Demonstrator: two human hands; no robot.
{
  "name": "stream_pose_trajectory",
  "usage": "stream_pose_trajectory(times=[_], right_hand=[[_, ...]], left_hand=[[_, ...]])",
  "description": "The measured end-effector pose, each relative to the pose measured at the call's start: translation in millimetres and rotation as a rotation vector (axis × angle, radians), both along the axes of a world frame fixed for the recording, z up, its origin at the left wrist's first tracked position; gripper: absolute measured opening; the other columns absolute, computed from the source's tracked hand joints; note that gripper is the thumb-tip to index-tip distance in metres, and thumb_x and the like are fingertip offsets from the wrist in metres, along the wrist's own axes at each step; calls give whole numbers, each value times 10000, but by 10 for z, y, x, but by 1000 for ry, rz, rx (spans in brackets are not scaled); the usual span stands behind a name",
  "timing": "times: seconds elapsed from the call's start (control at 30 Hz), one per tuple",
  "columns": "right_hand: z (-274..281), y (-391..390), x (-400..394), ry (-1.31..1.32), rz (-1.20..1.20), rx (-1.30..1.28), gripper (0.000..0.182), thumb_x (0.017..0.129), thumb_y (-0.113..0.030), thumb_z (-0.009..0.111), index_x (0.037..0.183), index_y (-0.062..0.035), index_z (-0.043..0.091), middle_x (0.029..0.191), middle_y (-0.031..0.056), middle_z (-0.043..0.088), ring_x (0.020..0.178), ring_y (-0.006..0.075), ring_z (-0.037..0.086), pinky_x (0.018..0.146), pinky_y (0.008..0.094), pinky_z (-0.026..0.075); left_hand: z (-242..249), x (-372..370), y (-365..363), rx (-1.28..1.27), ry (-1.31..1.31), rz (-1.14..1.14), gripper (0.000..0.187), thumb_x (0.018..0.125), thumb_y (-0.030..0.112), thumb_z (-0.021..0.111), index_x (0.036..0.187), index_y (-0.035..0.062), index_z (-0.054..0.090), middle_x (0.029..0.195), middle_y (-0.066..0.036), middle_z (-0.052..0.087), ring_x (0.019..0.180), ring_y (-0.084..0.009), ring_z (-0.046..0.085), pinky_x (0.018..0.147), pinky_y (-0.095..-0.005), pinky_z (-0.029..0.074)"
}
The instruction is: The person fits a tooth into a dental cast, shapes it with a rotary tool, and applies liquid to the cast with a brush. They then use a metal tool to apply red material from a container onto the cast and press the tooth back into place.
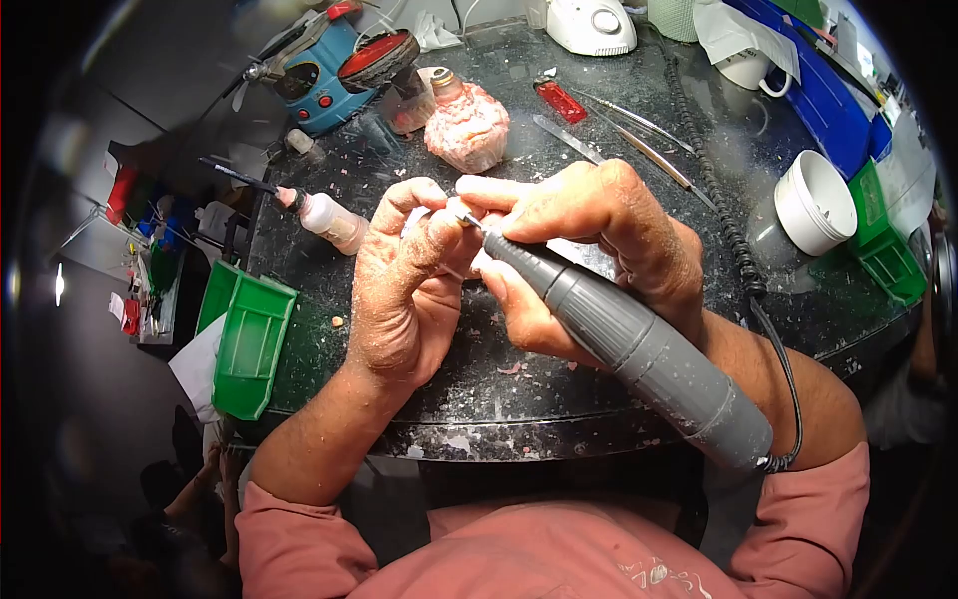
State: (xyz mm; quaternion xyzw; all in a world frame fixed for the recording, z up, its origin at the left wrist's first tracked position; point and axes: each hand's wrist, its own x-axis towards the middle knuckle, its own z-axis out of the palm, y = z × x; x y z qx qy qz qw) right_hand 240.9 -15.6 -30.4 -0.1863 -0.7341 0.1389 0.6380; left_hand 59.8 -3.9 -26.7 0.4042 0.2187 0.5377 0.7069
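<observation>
My right hand (614, 235) is wrapped round a grey rotary handpiece (639, 349), its coiled cord trailing from the rear end. The handpiece points up and left, and its thin metal bit (473, 222) meets a small pale piece (457, 207). That piece is pinched between the thumb and fingertips of my left hand (404, 290); most of it is hidden, so its kind cannot be made out. Both hands are dusty and held close together above the black worktop (419, 404). A fingertip of my right hand is very near the piece.
Behind my hands stand a pink-crusted jar (466, 130), a red lighter (560, 101) and thin metal tools (649, 150). A dropper bottle (329, 222) and green bin (254, 344) lie left. At right are a white tub (816, 205), another green bin (886, 240) and a coiled cord (720, 205).
</observation>
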Motion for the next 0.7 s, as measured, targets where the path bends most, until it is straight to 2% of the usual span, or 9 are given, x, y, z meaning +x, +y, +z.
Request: stream_pose_trajectory(times=[0.7], right_hand=[[0,1,23,0,6,12,420,666,102,790,1030,7,604,912,121,623,926,261,708,869,398,594]], left_hand=[[-21,9,27,23,-1,-1,290,909,45,657,1149,68,498,1066,-91,627,1030,-164,642,963,-290,510]])
